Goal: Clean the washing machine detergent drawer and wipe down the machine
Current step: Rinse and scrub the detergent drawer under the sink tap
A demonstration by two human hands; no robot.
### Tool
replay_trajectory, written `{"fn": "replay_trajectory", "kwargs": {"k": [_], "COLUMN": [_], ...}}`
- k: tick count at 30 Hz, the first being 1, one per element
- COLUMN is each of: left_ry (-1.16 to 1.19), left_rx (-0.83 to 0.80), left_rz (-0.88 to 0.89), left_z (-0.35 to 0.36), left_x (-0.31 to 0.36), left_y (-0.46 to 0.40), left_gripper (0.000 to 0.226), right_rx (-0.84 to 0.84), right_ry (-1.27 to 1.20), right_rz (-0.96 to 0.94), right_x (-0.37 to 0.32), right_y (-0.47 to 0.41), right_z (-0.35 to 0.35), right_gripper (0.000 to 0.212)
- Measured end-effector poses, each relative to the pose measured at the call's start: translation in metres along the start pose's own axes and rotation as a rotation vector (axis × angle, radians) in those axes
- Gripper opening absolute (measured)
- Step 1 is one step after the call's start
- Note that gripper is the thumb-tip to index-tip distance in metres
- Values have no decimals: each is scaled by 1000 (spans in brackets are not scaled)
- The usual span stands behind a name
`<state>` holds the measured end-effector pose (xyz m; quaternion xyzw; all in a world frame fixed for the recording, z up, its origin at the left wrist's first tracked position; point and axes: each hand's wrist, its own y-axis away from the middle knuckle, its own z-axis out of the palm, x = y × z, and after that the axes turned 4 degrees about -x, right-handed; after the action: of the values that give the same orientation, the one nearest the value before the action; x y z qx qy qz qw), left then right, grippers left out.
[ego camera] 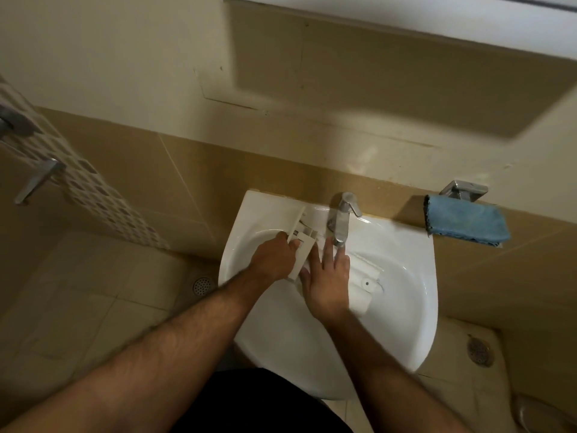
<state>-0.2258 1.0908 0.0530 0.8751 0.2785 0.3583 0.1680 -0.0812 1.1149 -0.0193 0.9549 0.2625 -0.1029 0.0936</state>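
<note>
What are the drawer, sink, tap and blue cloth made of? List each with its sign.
Detergent drawer: likely matte off-white plastic, thin moulded walls.
Sink: probably glazed ceramic, glossy white.
Tap: metal, apparently chromed, with bright reflections.
Blue cloth: soft fabric, perhaps microfibre, folded with a fuzzy surface.

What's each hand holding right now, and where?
The left hand grips the detergent drawer by its near left edge, over the sink. The right hand holds nothing, fingers straight under the tap.

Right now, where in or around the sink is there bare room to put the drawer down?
Free: the sink's near bowl, below both hands, and its right rim between the tap and the blue cloth. Crowded: under the tap, where the left hand grips the drawer, the right hand lies flat, and a white part sits.
</note>
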Motion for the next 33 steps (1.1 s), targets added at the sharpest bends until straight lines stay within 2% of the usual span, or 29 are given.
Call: {"fn": "replay_trajectory", "kwargs": {"k": [4, 7, 11, 14, 17, 20, 22, 27, 29, 33], "left_ry": [-4, -36, -52, -74, -77, -95, -101, 36, 25, -27], "left_rx": [-1, -26, -31, -33, -18, 16, 36, 75, 83, 62], "left_rz": [-24, -37, -48, -50, -31, -53, -86, -136, -137, -119], "left_z": [-5, -3, -4, -6, -7, -14, -21, -32, -32, -19], "left_x": [-2, -2, 4, 1, -4, -13, -22, -34, -33, -17], "left_y": [0, 0, 0, -2, -2, 0, -3, -10, -10, -4], "left_gripper": [50, 52, 50, 52, 51, 52, 54, 53, 53, 53], "right_rx": [-21, -20, -22, -44, -46, 27, 46, 109, 105, 144], "right_ry": [-30, -6, -9, -15, -51, -109, -96, 9, -30, -110], "right_rz": [-141, -75, -20, -158, -223, -33, 73, 77, 90, 315], "right_x": [26, 56, 34, 14, 28, 68, 82, 45, 30, 29], "right_y": [0, 10, 4, -6, -8, 3, 8, -14, -14, 8], "right_z": [-5, -10, -13, -16, -17, -9, -3, -15, -18, -13], "right_gripper": [60, 67, 67, 59, 63, 77, 79, 56, 55, 58]}}
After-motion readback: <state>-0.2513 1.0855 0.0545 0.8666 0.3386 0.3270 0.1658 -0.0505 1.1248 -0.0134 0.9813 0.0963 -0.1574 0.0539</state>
